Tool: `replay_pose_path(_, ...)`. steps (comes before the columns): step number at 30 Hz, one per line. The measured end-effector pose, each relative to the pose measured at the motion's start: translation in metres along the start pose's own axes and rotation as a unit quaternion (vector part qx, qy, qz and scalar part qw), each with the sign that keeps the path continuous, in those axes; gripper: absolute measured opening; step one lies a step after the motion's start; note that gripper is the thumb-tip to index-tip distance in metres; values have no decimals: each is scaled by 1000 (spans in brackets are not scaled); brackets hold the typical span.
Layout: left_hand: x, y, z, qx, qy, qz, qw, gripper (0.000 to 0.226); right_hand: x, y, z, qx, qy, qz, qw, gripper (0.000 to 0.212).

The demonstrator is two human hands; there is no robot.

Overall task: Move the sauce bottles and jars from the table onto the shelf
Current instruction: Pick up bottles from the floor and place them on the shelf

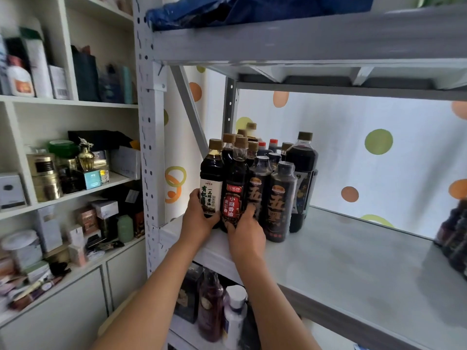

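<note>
At far left, a white cabinet (pixel 68 102) with open compartments holds boxes, tins and small bottles. A grey perforated upright (pixel 149 137) marks the left end of the metal shelf (pixel 341 261). At the shelf's front left corner stands a cluster of dark sauce bottles. The left hand (pixel 199 218) wraps its fingers round the lower part of the white-labelled soy sauce bottle (pixel 211 183), which is upright at the corner, nearest the upright. Just beside it, touching, is the red-labelled sesame oil bottle (pixel 233 190), also upright; the right hand (pixel 243 229) grips its base, thumb in front and fingers curled round the right side. To the right stand two black shrink-wrapped bottles (pixel 280 203), and behind them a larger dark bottle (pixel 302 178) and several smaller capped ones. The board's middle is bare. At the right edge, blurred dark bottles (pixel 454 236) are partly visible. Below the board, more bottles (pixel 212 304) stand on the lower level.
</note>
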State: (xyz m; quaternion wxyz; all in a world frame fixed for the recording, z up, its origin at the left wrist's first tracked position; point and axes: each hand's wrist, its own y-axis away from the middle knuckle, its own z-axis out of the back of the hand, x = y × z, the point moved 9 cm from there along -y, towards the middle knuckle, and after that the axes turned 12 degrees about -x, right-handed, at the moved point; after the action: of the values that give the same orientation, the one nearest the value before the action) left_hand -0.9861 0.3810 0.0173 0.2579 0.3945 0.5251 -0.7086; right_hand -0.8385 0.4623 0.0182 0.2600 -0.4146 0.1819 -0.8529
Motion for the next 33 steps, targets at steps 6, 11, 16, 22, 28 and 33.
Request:
replay_pose_path(6, 5, 0, -6, 16, -6, -22, 1000, 65, -6, -4, -8, 18, 12, -20, 1000, 26)
replay_pose_path(11, 0, 1, -5, 17, -17, -39, 999, 76, -7, -4, -12, 26, 37, -14, 999, 27)
replay_pose_path(16, 1, 1, -7, 20, -22, -47, 998, 78, -11, -5, -13, 35, 37, -30, 998, 32)
replay_pose_path(22, -2, 1, -10, 16, -32, -47, 998, 81, -10, -2, -11, 51, 22, -19, 998, 20)
replay_pose_path(28, 1, 4, -9, 11, -56, -45, 997, 87, -15, -4, -13, 49, 10, -31, 998, 23)
replay_pose_path(33, 6, 3, -11, 7, -83, -49, 995, 89, -17, -7, -17, 41, 33, -20, 998, 25)
